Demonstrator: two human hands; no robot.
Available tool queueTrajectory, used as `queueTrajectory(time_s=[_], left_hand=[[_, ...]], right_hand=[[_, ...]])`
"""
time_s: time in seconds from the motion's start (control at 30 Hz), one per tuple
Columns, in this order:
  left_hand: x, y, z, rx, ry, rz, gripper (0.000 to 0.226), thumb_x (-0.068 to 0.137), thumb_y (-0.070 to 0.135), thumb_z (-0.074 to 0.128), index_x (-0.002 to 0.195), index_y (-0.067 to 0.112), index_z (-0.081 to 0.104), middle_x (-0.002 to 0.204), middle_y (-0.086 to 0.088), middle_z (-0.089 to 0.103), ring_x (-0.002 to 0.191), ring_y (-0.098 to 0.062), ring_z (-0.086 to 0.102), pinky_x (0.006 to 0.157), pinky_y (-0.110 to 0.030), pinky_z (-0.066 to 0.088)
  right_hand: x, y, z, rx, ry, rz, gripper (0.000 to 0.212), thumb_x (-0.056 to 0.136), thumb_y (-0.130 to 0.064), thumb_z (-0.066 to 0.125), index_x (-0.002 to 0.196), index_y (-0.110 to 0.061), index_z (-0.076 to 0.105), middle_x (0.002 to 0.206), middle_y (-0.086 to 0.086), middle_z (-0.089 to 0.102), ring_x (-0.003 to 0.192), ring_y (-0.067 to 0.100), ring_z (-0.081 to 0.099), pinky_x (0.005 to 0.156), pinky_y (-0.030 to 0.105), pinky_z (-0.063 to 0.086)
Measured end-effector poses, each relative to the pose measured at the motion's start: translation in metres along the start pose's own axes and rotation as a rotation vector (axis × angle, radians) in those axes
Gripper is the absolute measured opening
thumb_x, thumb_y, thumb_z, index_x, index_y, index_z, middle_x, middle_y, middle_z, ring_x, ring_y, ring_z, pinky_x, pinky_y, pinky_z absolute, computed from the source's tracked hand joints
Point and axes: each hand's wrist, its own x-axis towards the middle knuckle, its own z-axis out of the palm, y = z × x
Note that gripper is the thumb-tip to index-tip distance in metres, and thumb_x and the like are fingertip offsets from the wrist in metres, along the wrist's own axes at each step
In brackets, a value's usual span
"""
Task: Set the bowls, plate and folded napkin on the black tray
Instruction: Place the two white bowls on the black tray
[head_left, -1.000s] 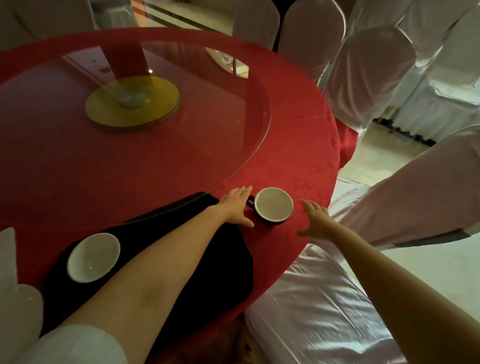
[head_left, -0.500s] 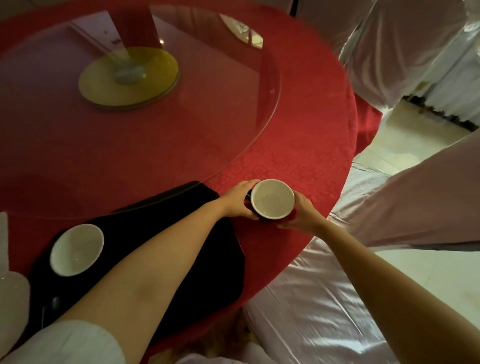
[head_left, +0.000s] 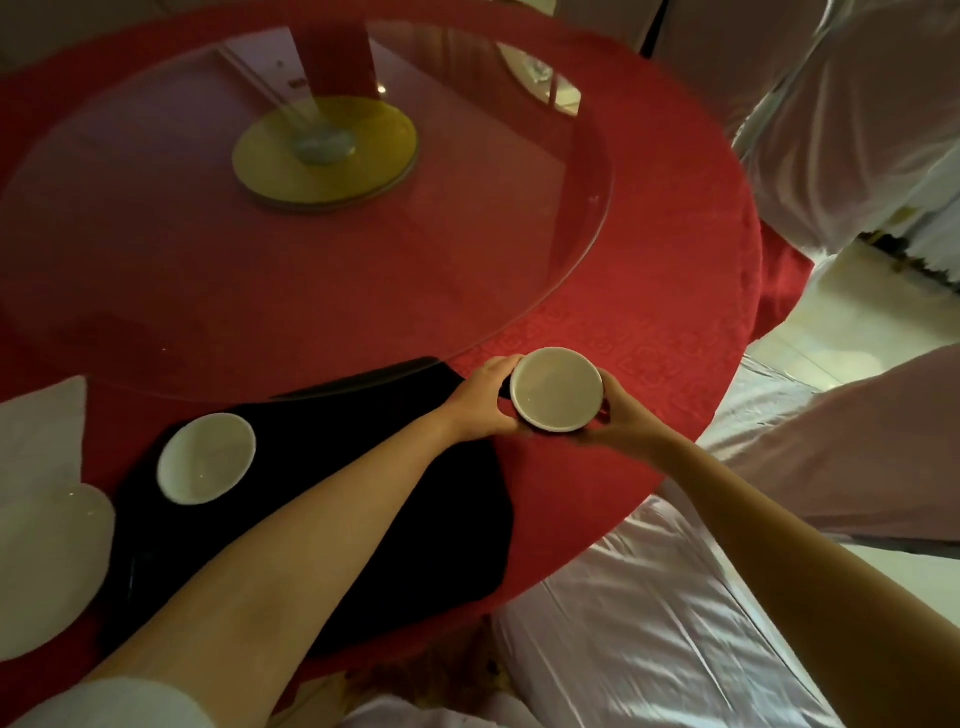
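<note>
Head view shows the left hand (head_left: 480, 397) and right hand (head_left: 621, 415) with fingers gripping one bowl (head_left: 557, 389), right of centre. I judge it must next go left onto the tray (head_left: 415, 519), beside the other bowl (head_left: 207, 458).

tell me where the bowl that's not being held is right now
In the head view it sits at lower left, the free bowl resting on the black tray's left end, right of the white plate.

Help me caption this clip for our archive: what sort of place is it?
Most likely a banquet hall or restaurant dining room. A large round table in a red tablecloth carries a glass turntable, and chairs in pale fabric covers ring it while both hands hold a white bowl.
</note>
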Motion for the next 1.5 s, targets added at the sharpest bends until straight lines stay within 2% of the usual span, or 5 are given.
queueTrajectory(time_s=[0.13, 0.67, 0.8, 1.13, 1.5], left_hand=[[-0.030, -0.005, -0.024, -0.040, 0.126, -0.018, 0.093, 0.060, 0.025, 0.085, 0.138, 0.018, 0.034, 0.139, -0.006, 0.040, 0.128, -0.019, 0.037, 0.105, -0.034, 0.032], [-0.203, -0.085, -0.085, -0.036, 0.465, -0.213, 0.090, 0.058, 0.029, 0.086, 0.133, 0.022, 0.037, 0.135, -0.003, 0.043, 0.123, -0.015, 0.041, 0.100, -0.031, 0.034], [-0.244, -0.111, -0.075, -0.090, 0.503, -0.278, 0.090, 0.059, 0.036, 0.084, 0.133, 0.025, 0.034, 0.136, 0.001, 0.040, 0.124, -0.009, 0.037, 0.100, -0.029, 0.034], [-0.312, -0.155, -0.055, -0.125, 0.571, -0.421, 0.092, 0.055, 0.041, 0.085, 0.132, 0.020, 0.038, 0.133, -0.001, 0.045, 0.125, -0.016, 0.042, 0.103, -0.039, 0.041], [-0.333, -0.167, -0.045, -0.204, 0.552, -0.447, 0.094, 0.059, 0.033, 0.085, 0.136, 0.018, 0.033, 0.137, -0.002, 0.039, 0.129, -0.016, 0.036, 0.106, -0.041, 0.038]], right_hand=[[0.005, -0.035, 0.016, 0.007, -0.095, -0.044, 0.092, 0.067, 0.009, 0.073, 0.139, -0.017, 0.023, 0.131, 0.000, 0.039, 0.120, 0.013, 0.042, 0.093, 0.022, 0.041], [0.009, -0.117, 0.176, -0.082, -0.448, -0.242, 0.090, 0.068, -0.005, 0.079, 0.129, -0.040, 0.023, 0.138, -0.005, 0.025, 0.129, 0.013, 0.032, 0.098, 0.020, 0.038], [0.004, -0.120, 0.213, -0.121, -0.534, -0.145, 0.104, 0.067, -0.003, 0.079, 0.144, -0.020, 0.011, 0.148, 0.006, 0.024, 0.135, 0.022, 0.032, 0.110, 0.044, 0.036], [-0.004, -0.111, 0.287, -0.226, -0.689, -0.120, 0.099, 0.065, -0.009, 0.080, 0.138, -0.034, 0.018, 0.142, 0.000, 0.032, 0.131, 0.017, 0.037, 0.105, 0.034, 0.039], [-0.009, -0.103, 0.310, -0.280, -0.694, -0.091, 0.098, 0.064, -0.012, 0.080, 0.132, -0.044, 0.017, 0.144, -0.003, 0.028, 0.134, 0.017, 0.029, 0.111, 0.047, 0.033]])
